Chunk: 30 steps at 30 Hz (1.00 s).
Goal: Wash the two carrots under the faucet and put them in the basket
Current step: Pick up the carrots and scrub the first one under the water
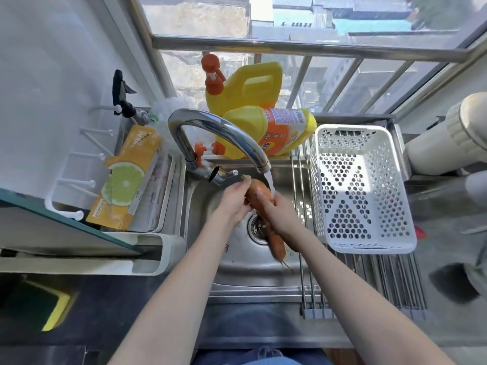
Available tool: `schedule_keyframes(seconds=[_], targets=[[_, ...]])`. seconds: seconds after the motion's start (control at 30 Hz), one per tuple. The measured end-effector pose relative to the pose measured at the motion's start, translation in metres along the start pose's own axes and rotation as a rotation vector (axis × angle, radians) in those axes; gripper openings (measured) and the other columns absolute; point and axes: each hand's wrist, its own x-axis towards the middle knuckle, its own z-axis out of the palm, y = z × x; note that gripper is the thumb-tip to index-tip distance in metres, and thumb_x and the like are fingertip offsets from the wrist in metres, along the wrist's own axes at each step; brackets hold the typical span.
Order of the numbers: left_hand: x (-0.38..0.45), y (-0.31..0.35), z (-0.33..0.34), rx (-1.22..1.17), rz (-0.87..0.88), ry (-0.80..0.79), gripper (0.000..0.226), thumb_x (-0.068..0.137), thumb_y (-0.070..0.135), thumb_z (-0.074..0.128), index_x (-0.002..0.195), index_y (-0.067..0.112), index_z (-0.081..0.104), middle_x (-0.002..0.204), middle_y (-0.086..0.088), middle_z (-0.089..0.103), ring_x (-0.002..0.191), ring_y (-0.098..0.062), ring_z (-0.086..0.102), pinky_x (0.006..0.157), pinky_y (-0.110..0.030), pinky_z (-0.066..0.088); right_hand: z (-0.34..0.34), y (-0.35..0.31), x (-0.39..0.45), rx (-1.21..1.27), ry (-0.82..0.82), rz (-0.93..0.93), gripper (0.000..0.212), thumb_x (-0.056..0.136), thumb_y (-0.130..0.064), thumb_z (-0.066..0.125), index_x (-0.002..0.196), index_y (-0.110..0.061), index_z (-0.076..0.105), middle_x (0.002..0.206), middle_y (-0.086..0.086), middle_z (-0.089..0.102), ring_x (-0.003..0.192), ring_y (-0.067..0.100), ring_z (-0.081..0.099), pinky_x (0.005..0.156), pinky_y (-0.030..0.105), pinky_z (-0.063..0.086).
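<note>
Over the steel sink [237, 275], my left hand [233, 200] and my right hand [276, 210] both grip an orange carrot [258, 190]. Its thick end sits in the water stream falling from the chrome faucet [210, 125]. A tapered carrot end [276, 245] with a thin root sticks out below my right hand, above the drain. I cannot tell whether it is a second carrot or the same one. The white perforated basket [320, 196] stands to the right of the sink with nothing in it.
The basket rests on a metal roll-up rack [390, 280] across the sink's right side. Two yellow detergent bottles [266, 130] stand behind the faucet. An orange box [126, 180] lies in a white tray on the left, and a yellow sponge [56, 310] sits at the lower left.
</note>
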Motion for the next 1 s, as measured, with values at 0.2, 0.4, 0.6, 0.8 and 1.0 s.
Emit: schedule_keyframes(seconds=[0.2,0.4,0.6,0.8,1.0], targets=[[-0.001,-0.002,-0.003,0.003,-0.021,0.034,0.040,0.102,0.022,0.045,0.128,-0.008,0.048,0.117,-0.026,0.060,0.109,-0.034,0.060,0.095,-0.047,0.049,-0.006,0.000,0.005,-0.046,-0.073,0.001,0.043,0.098,-0.056,0.036,0.109,-0.018,0.055,0.098,0.002,0.064,0.089,0.022,0.063,0.082,0.037,0.051],[-0.003,0.002,-0.015,0.026,-0.018,0.054,0.043,0.102,0.028,0.045,0.132,-0.003,0.047,0.126,-0.023,0.059,0.105,-0.028,0.062,0.093,-0.044,0.051,-0.013,-0.009,0.006,-0.025,-0.225,0.013,0.039,0.104,-0.045,0.025,0.101,-0.022,0.057,0.086,0.000,0.061,0.075,0.014,0.059,0.065,0.024,0.047],[-0.002,0.002,-0.015,0.133,0.011,0.031,0.051,0.098,0.026,0.053,0.140,0.000,0.038,0.134,-0.017,0.053,0.105,-0.021,0.060,0.095,-0.038,0.051,-0.012,-0.012,0.005,0.078,-0.278,-0.071,0.021,0.099,-0.049,0.041,0.107,-0.033,0.052,0.087,-0.011,0.060,0.077,0.008,0.059,0.067,0.024,0.047],[-0.001,0.001,-0.022,0.102,0.020,0.037,0.036,0.096,0.019,0.058,0.125,0.001,0.047,0.130,-0.020,0.056,0.111,-0.027,0.059,0.098,-0.045,0.049,-0.004,-0.007,0.013,-0.089,-0.235,-0.075,0.032,0.100,-0.054,0.032,0.115,-0.032,0.049,0.087,-0.010,0.056,0.083,0.016,0.057,0.071,0.026,0.040],[-0.004,-0.007,-0.024,0.010,0.031,0.070,0.041,0.096,0.015,0.056,0.131,-0.004,0.046,0.130,-0.021,0.056,0.118,-0.030,0.057,0.100,-0.047,0.047,-0.005,-0.009,0.029,-0.094,-0.153,-0.043,0.030,0.103,-0.045,0.027,0.098,-0.030,0.053,0.098,0.000,0.059,0.094,0.022,0.057,0.081,0.031,0.041]])
